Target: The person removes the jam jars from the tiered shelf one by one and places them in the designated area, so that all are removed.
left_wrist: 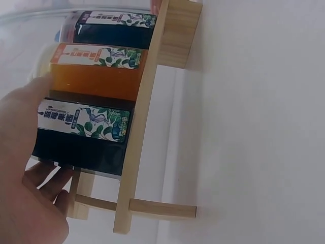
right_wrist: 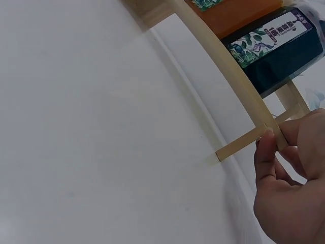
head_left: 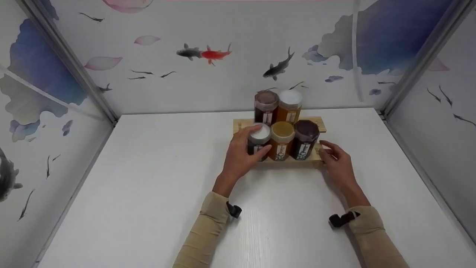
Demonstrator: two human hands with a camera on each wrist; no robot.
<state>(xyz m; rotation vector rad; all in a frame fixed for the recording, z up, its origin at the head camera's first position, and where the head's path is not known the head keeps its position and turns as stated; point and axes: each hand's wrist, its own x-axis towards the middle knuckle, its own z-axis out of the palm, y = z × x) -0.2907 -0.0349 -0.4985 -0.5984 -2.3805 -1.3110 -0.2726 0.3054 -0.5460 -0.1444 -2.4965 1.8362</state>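
A two-step wooden rack [head_left: 318, 124] holds several labelled jars in two rows. My left hand [head_left: 238, 154] grips the dark jar [left_wrist: 81, 150] with a pale lid at the front row's left end, thumb on the near side and fingers over the far side. Beside it in that row stand an amber jar [head_left: 282, 143] and another dark jar [head_left: 306, 139]. On the upper step are a dark red jar [head_left: 266, 108] and a white-lidded amber jar [head_left: 289, 106]. At the rack's right end, my right hand [right_wrist: 299, 178] pinches the front plank [right_wrist: 236, 81] between thumb and fingers.
The rack stands on a white table [head_left: 156, 178], near its back edge. Behind rises a white wall panel [head_left: 167, 85] painted with fish and petals, with similar panels at both sides. Black wrist cameras [head_left: 340, 219] sit at the sleeve cuffs.
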